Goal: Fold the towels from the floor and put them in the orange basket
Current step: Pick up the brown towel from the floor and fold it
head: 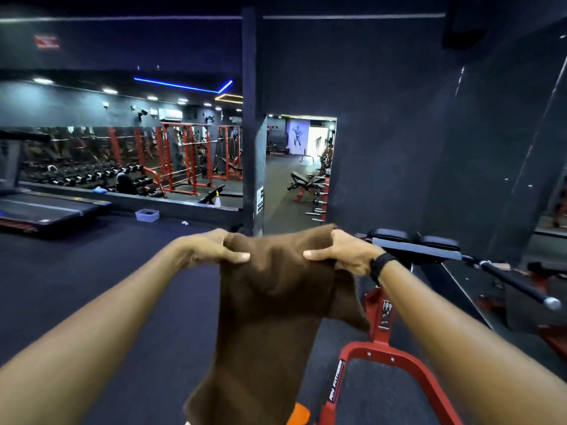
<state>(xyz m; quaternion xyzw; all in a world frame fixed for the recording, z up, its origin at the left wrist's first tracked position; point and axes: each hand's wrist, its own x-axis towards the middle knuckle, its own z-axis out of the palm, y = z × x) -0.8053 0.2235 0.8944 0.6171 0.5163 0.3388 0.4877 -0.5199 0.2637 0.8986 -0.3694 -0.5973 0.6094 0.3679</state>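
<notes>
A brown towel hangs in front of me, held up at its top edge. My left hand pinches the top left corner with thumb over the cloth. My right hand, with a black band on the wrist, grips the top right corner. The towel drops down to the bottom of the frame, with a flap folded off to the right side. A patch of orange, perhaps the orange basket, peeks out beside the towel's lower edge; the rest of it is hidden.
A red-framed gym machine with black pads and a bar stands to my right. A treadmill sits at the far left, a small white tub on the dark floor, a black pillar ahead.
</notes>
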